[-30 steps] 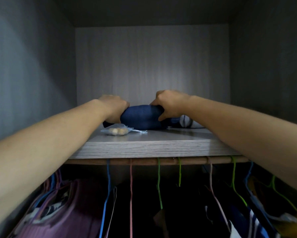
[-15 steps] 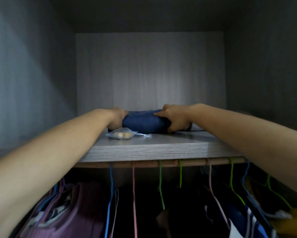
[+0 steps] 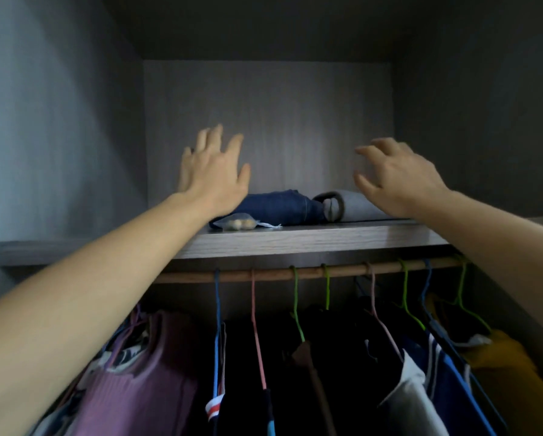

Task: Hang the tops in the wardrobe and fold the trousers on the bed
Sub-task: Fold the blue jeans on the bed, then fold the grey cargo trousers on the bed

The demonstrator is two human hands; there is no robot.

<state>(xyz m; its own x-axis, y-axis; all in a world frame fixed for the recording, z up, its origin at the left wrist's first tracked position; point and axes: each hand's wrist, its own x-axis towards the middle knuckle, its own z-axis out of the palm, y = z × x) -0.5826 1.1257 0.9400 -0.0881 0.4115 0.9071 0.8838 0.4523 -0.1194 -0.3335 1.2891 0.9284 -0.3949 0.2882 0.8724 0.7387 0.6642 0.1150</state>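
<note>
Both hands are up over the grey wooden shelf (image 3: 311, 240), fingers (image 3: 235, 147) spread wide, nothing held! The rolled dark-blue denim trousers (image 3: 279, 207) lie on it, below and between them, long axis left to right. The left hand (image 3: 213, 180) is nearer, just above the left end; the right hand (image 3: 395, 180) hovers over the rolled grey garment (image 3: 351, 204) alongside

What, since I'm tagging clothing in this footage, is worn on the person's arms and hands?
Nothing that shows. The left forearm and right forearm are bare, no sleeves in view; the left hand and right hand wear no gloves, watch or bracelet. Rings: too blurred to tell.
</note>
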